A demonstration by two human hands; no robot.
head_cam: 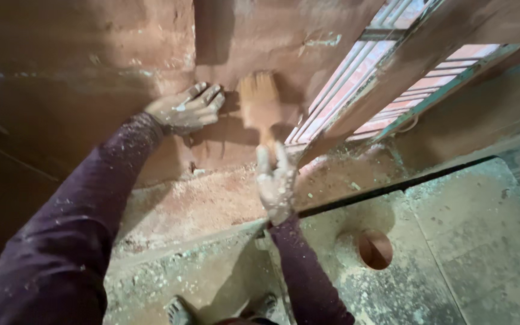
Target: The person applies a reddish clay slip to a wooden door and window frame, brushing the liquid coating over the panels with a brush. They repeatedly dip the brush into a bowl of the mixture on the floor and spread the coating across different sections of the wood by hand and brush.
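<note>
two hands at a reddish wall corner

two dusty hands work low on the reddish wall. the right hand is clenched around the handle of a wide brush, its bristles against the wall beside a barred window. the left hand lies open, fingers spread flat on the wall just left of the brush.

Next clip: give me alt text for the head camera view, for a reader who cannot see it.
Seen from above, a person's right hand holds a wide paintbrush against a reddish-brown wall, while the left hand presses flat on the wall beside it. Both hands and the dark sleeves are paint-spattered; a barred window stands to the right above a dusty floor with a round hole.
</note>
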